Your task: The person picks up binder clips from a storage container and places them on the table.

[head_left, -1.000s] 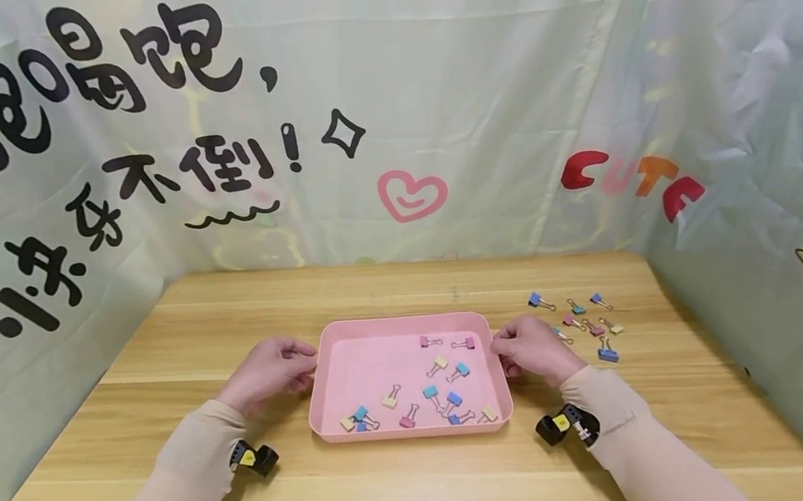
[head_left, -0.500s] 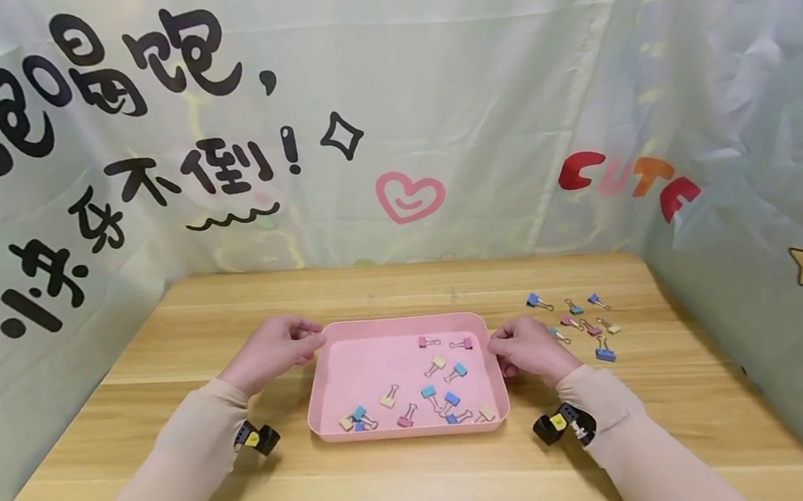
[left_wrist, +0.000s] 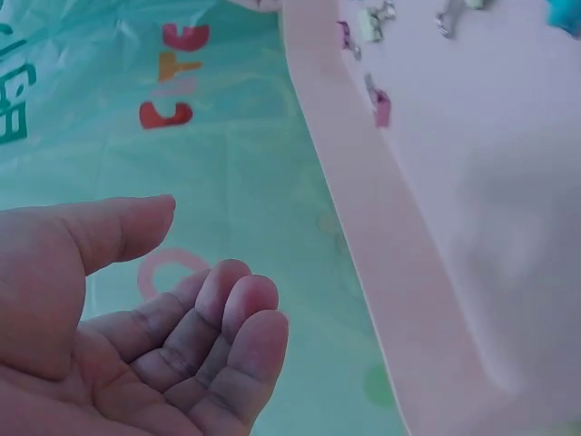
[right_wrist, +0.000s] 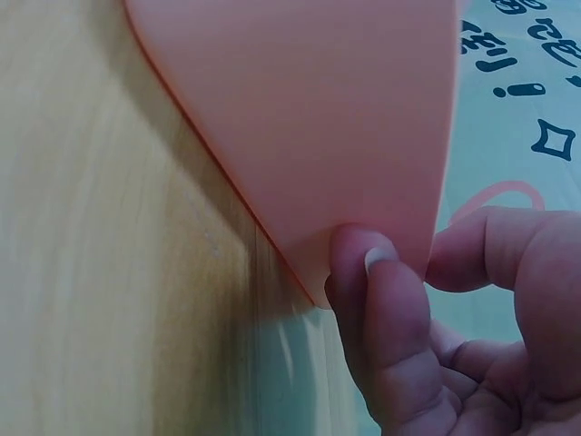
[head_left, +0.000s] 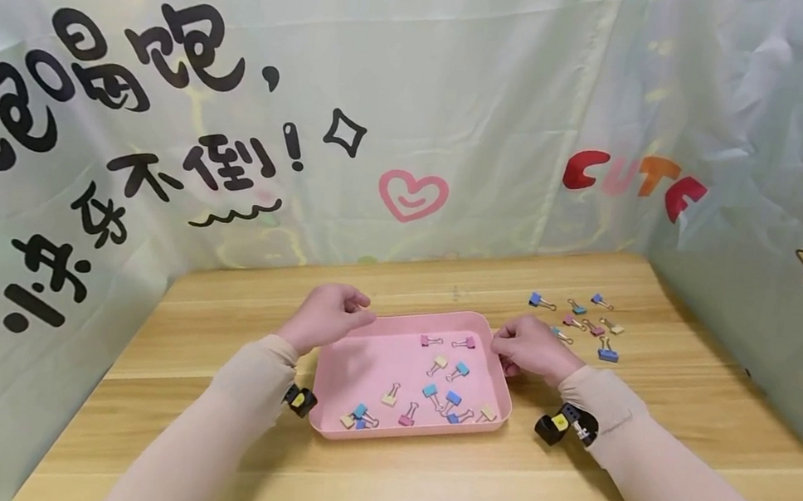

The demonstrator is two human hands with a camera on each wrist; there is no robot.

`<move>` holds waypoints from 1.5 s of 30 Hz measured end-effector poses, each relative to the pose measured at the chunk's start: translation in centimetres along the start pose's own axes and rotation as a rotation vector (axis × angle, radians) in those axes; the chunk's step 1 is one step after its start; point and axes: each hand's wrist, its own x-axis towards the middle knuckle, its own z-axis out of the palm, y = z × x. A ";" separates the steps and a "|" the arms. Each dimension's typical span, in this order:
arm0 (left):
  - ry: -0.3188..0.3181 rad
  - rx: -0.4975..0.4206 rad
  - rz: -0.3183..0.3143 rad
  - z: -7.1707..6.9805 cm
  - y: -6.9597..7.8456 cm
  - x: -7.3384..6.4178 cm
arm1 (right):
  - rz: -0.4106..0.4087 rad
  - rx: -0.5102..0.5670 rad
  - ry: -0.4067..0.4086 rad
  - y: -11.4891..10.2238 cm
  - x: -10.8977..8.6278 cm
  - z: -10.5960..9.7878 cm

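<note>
A pink tray (head_left: 367, 372) with low walls stands mid-table in the head view. Binder clips (head_left: 453, 401) in pink, blue, teal and yellow lie scattered in it, mostly on its right half and along the near side. Over the far left corner of the tray hovers my left hand (head_left: 329, 317). In the left wrist view its thumb and relaxed fingers (left_wrist: 259, 341) are apart, with nothing between them. At the tray's right end my right hand (head_left: 535, 350) pinches the wall; in the right wrist view the fingertips (right_wrist: 386, 263) press its outer face, with the thumb at the rim.
Several more binder clips (head_left: 593, 328) lie on the wooden table (head_left: 379, 490) beyond my right hand, at the back right. Printed fabric curtains (head_left: 497, 87) rise along the back and sides of the table. Small black cameras (head_left: 551, 430) sit on both wrists.
My left hand has left the tray's left side and moved up and right, over the far left corner. The right hand stays at the right wall, and the tray has hardly moved.
</note>
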 end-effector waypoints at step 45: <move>-0.185 0.415 0.099 9.5 1.8 6.1 | 0.019 -0.011 0.025 0.0 0.0 0.2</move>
